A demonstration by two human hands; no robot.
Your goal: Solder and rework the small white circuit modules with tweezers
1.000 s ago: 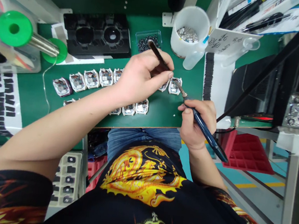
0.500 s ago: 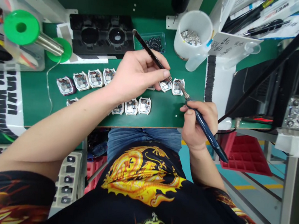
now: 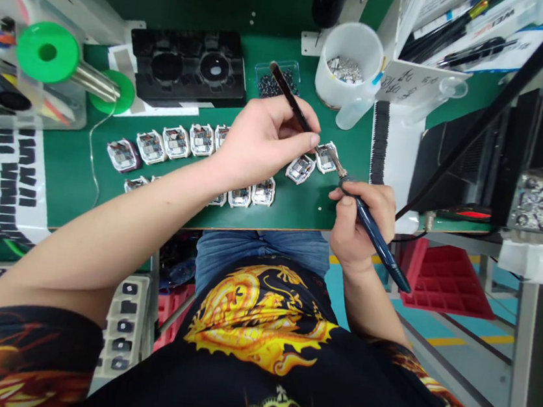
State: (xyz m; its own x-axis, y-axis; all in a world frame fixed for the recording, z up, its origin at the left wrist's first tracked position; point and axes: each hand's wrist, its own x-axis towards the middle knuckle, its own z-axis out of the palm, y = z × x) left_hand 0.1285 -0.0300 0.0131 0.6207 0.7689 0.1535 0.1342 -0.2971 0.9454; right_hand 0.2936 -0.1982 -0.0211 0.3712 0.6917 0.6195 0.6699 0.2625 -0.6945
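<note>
My left hand pinches a slim black pair of tweezers, its tip at the upper left of the rightmost open watch case. My right hand grips a blue soldering iron like a pen. The iron's metal tip reaches over the right side of that same case, close to the tweezers; whether it touches cannot be made out. Just left and lower lies another white watch case with its circuit board showing. Further cases stand in two rows, partly hidden by my left forearm.
A green solder spool stands at left. Behind are a black fixture, a tray of small black parts and a white cup of metal bits. A black cable crosses at right.
My left hand and the tweezers have moved right, from the neighbouring case to the rightmost one. That case now sits slightly turned. My right hand stays nearly in place with the iron.
</note>
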